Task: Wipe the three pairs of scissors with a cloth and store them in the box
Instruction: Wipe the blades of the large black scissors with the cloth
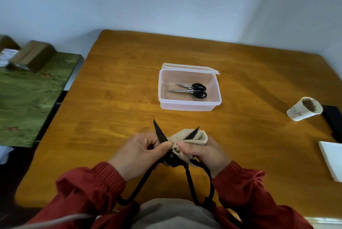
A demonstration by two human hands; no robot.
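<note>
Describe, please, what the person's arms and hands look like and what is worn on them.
Both arms are covered by long rust-red sleeves, the left sleeve and right sleeve each ending in a gathered elastic cuff. The left hand and right hand are bare: no gloves, rings or watch visible.

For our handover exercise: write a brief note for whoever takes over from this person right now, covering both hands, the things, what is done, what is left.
Left hand pinches one blade of the big scissors, which are spread open.
Right hand grips the cloth around the other blade.
Box, lid open, holds two small scissors.
Done: two pairs in the box.
Left: finish wiping the big scissors, then box them.
</note>
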